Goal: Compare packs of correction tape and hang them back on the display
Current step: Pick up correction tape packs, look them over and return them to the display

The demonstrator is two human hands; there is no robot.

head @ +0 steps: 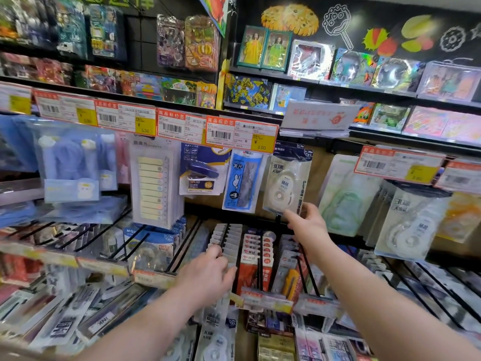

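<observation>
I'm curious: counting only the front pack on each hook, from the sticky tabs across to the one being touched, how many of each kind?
Clear pack of pastel sticky tabs: 1
Dark blue stapler pack: 1
Blue rabbit-printed ruler pack: 1
White correction tape pack, pinched by the right hand: 1
Total: 4

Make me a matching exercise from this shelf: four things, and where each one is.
1 correction tape pack
2 stapler pack
3 sticky tab pack
4 left hand

A left of the stapler pack
B curled on the row of white packs
C pinched at its bottom by the right hand
D between tab pack and blue ruler pack

Pairs: 1-C, 2-D, 3-A, 4-B
</observation>
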